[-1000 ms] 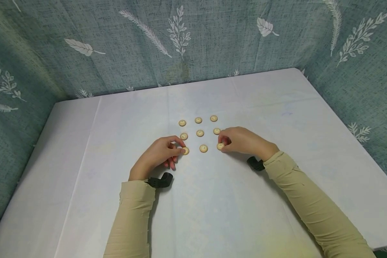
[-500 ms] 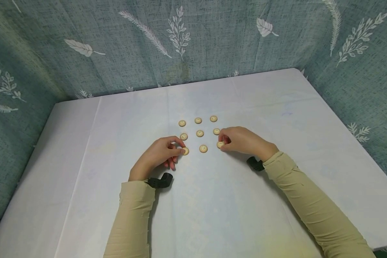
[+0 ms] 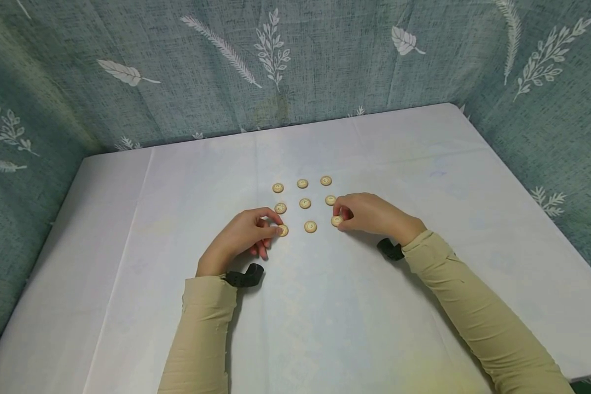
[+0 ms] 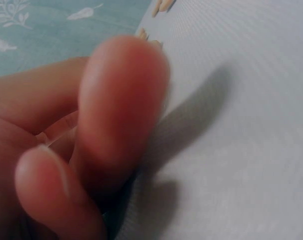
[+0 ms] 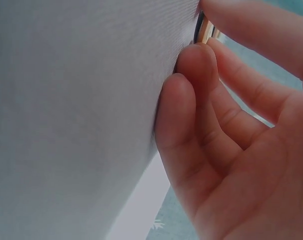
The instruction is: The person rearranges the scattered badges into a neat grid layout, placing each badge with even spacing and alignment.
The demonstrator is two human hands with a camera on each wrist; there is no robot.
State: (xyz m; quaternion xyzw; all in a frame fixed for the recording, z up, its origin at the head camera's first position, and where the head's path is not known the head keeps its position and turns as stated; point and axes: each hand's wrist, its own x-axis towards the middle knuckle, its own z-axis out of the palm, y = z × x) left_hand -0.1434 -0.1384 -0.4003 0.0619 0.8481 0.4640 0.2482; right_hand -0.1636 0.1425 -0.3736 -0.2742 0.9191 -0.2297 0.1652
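Observation:
Several round tan discs with darker rims and small marks lie in rows of three on the white table. In the head view my left hand (image 3: 243,235) has its thumb and index finger on the edges of the front-left disc (image 3: 284,230), pinching it. My right hand (image 3: 374,216) pinches the front-right disc (image 3: 336,221) between thumb and index finger. The front-middle disc (image 3: 311,226) lies between the hands, untouched. In the right wrist view a disc's edge (image 5: 206,30) shows between the fingers. Fingers hide the gripped disc in the left wrist view.
Behind the front row lie the middle row, with its centre disc (image 3: 305,203), and the back row, with its centre disc (image 3: 302,183). White cloth covers the table (image 3: 300,328). A green leaf-patterned curtain (image 3: 325,60) stands along its back and sides.
The right hand has slid the front-right disc slightly away from me, toward the middle row. My left hand and the other discs look unmoved.

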